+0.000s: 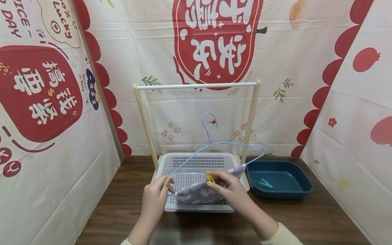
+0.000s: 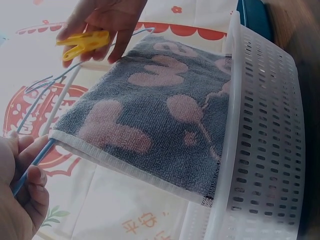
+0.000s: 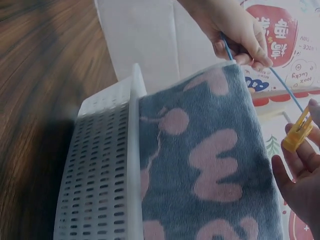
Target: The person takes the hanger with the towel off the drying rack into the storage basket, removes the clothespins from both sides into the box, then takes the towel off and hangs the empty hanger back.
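A grey-blue towel with pink shapes (image 2: 145,110) hangs over the lower bar of a light-blue clothes hanger (image 1: 196,153), its lower part down in the white basket. My left hand (image 1: 157,192) grips the hanger's left corner, beside the towel's white-edged side. Between thumb and fingers my right hand (image 1: 228,187) pinches a yellow clothespin (image 1: 210,178), held close over the towel's top edge near its middle. In the left wrist view the clothespin appears above the hanger bar, apart from the cloth. The hanger's hook points up.
The white perforated basket (image 1: 162,166) stands on the dark wooden table (image 1: 122,204). Behind it rises a wooden rack with a white rail (image 1: 196,85). To the right sits a dark-blue tray (image 1: 294,195) with a teal clothespin (image 1: 265,183) inside. Printed cloth walls enclose the table.
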Available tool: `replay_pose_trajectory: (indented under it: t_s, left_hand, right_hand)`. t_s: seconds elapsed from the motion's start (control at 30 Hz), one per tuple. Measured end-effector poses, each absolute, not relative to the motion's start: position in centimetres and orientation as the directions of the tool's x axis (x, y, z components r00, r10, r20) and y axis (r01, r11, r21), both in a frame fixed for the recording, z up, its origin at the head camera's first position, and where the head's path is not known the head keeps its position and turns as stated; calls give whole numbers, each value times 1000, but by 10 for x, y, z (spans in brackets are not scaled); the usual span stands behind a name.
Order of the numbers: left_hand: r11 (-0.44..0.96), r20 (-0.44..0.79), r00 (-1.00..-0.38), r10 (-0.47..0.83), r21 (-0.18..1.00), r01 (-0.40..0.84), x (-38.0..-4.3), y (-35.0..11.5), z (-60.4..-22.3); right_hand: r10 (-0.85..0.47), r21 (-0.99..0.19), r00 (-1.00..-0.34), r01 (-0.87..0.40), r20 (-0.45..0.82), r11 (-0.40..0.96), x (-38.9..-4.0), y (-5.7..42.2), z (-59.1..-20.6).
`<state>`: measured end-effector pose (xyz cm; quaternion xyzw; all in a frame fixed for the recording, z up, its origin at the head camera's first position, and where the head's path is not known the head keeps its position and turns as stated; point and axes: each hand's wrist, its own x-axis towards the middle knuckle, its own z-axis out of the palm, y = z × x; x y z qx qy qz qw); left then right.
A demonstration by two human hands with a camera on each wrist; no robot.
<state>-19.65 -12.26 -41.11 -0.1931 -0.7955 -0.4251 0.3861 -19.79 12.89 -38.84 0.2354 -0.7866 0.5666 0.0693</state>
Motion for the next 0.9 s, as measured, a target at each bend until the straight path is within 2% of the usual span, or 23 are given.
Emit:
replay_pose_trajectory:
  t_s: [0.2,0.43,0.63,0.9]
  left_hand:
    - [555,791,-611,-28,520,649,-197,-127,-411]
    - [559,799,-600,-50,520,646,-198,-132,-411]
    - [560,799,-599,-51,519,645,-198,-133,-411]
    - [563,795,-604,-51,523,640,-199,-137,-412]
  right_hand:
    - [-291,-806,-853,-511,434,299,-199,136,-393]
    - [-283,-787,-864,-499,417,363,-200,151,-397]
    - [-278,-699,-838,-545,470,463,-204,165,-402]
    - [-174,-713,-897,-430,407,553,-206,190,-406]
